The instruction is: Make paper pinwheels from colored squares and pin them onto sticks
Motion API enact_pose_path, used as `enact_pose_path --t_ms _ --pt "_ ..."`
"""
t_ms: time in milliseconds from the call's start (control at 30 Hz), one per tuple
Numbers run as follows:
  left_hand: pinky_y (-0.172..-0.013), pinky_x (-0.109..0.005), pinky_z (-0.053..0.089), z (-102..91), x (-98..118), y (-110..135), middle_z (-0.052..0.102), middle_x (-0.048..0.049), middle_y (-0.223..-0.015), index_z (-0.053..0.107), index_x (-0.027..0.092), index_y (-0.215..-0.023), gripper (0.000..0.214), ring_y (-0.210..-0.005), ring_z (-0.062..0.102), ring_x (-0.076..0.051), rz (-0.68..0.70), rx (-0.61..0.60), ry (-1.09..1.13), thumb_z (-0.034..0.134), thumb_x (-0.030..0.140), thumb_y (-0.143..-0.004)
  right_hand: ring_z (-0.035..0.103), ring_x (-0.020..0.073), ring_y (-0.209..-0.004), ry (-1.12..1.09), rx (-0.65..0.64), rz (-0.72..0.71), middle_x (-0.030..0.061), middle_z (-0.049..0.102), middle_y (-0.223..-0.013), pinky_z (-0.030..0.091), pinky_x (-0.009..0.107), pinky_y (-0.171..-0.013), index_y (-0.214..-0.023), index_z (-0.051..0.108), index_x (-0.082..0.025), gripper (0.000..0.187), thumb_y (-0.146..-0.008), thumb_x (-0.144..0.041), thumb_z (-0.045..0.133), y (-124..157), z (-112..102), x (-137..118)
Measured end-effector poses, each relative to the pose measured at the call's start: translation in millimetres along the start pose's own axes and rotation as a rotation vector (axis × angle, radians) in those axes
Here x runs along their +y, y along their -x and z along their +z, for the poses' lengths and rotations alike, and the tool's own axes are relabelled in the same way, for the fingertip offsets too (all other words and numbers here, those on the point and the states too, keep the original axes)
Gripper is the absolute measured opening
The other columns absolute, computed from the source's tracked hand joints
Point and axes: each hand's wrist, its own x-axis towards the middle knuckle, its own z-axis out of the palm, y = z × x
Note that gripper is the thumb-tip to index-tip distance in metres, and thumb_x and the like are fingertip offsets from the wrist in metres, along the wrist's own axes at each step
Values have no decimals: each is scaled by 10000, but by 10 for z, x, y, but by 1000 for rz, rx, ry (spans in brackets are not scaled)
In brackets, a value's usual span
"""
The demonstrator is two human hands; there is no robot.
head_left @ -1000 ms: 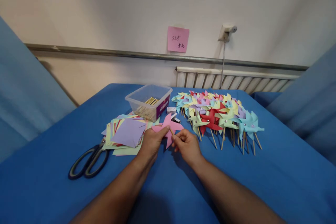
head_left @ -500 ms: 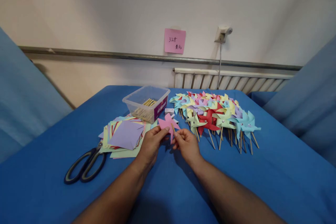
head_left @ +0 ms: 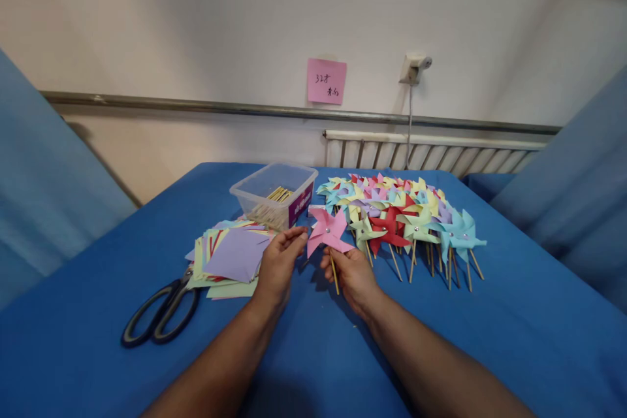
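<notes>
A pink paper pinwheel (head_left: 327,231) faces me, with a shiny pin at its centre. Its wooden stick (head_left: 334,273) slants down below the blades. My right hand (head_left: 353,276) is closed round the stick just under the paper. My left hand (head_left: 280,261) is beside the left blade, thumb and forefinger slightly apart with nothing visible between them. Further right stand many finished pinwheels (head_left: 389,230) in several colours on sticks. To the left lies a pile of coloured paper squares (head_left: 235,253).
Black-handled scissors (head_left: 164,313) lie at the left, blades under the paper pile. A clear plastic box (head_left: 272,183) of sticks stands behind my left hand, with a small box (head_left: 316,210) beside it. Blue cloth (head_left: 313,353) covers the table. A radiator (head_left: 441,151) is on the wall behind.
The pink pinwheel has turned so its pinned front faces me and its stick points down. My left hand has let go of it; my right hand keeps hold.
</notes>
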Motion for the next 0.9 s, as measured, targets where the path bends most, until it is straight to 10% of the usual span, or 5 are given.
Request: enact_pose_path --t_ms 367,633,900 --pt "-426 -254 422 66 43 154 586 17 -560 606 157 -845 301 -407 494 -112 -85 -309 88 670 416 -704 547 83 -384 103 -46 -2 -3 643 -571 357 164 -356 -788 558 -153 405 -654 -515 678 28 37 74" --pt "-304 -194 309 53 -23 160 525 60 -492 573 167 -865 291 -295 399 -73 -91 -285 37 654 409 -726 573 109 -402 146 -116 27 5 653 -582 411 197 -392 -811 558 -157 440 -628 -532 697 130 128 66" --pt "-605 -224 487 15 19 59 665 -19 -702 642 135 -868 264 -607 604 -119 -192 -183 224 740 262 -659 563 103 -493 121 -22 -66 -2 626 -619 405 209 -480 -727 586 -161 357 -687 -505 672 45 -16 22"
